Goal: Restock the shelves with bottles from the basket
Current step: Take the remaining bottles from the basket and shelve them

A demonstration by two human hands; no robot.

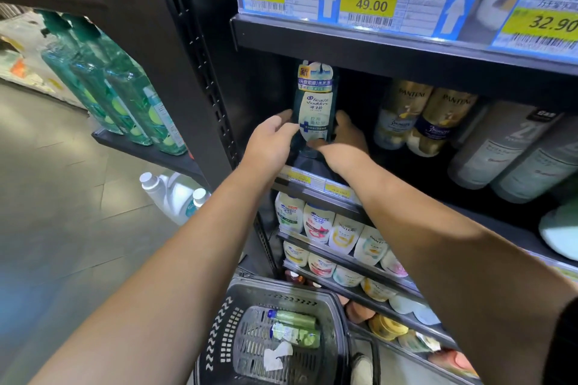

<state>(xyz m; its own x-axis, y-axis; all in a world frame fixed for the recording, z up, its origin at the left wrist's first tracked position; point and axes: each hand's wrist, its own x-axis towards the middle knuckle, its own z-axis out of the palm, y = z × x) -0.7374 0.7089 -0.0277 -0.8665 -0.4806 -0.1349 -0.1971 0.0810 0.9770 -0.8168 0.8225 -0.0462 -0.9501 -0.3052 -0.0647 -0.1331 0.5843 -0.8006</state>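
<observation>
A dark teal shampoo bottle [314, 103] with a white label stands upright at the left end of the middle shelf [488, 222]. My left hand [272, 142] grips its lower left side. From the right, my right hand [342, 144] holds the bottle's base, thumb up along its side. Below, on the floor, a grey plastic basket [219, 331] holds two green bottles [295, 327] lying on their sides and a scrap of white paper.
Gold Pantene bottles [419, 117] and grey bottles [513, 153] fill the shelf to the right. Price tags [366, 0] line the shelf above. Lower shelves carry white shampoo bottles [319, 222]. Green pump bottles [125, 94] stand on the left rack, with white jugs [170, 194] on the floor.
</observation>
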